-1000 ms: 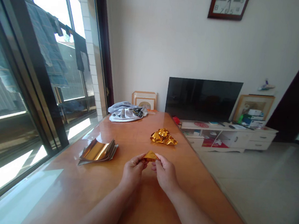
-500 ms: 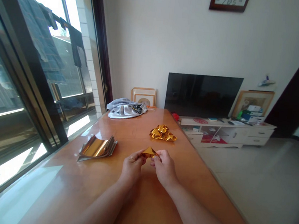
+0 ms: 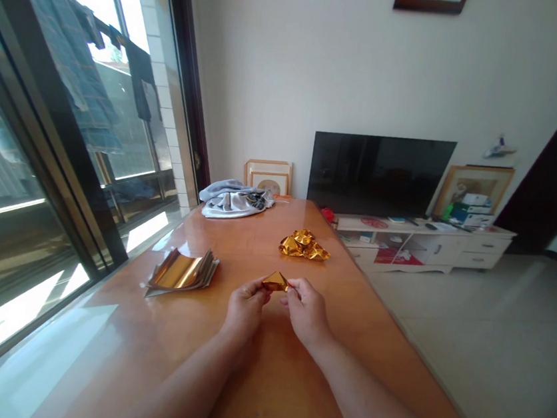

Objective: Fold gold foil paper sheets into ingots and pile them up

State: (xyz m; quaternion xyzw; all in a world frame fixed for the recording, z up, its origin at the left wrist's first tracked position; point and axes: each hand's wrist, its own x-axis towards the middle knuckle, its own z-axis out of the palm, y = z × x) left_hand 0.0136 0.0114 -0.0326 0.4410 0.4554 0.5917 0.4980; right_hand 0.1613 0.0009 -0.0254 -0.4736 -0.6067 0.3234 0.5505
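Between my two hands is a folded piece of shiny gold foil paper (image 3: 276,280), peaked in the middle, held just above the wooden table (image 3: 282,397). My left hand (image 3: 246,302) pinches its left end, fingers closed. At the other end, my right hand (image 3: 308,308) grips the paper between thumb and fingers. Beyond the hands lies a small heap of folded gold foil pieces (image 3: 303,244). A stack of gold foil sheets (image 3: 181,272), curled at the edges, rests to the left of my left hand.
Grey cloth (image 3: 234,200) is bunched at the table's far end, with framed pictures (image 3: 268,176) behind it. A television (image 3: 380,174) stands on a white cabinet (image 3: 485,249) past the table's right edge. Glass sliding doors (image 3: 57,163) run along the left.
Both hands stay on the folded foil paper, which has shifted very slightly left and looks a little more sharply peaked. The view has tilted down a touch. The heap and stack are unmoved.
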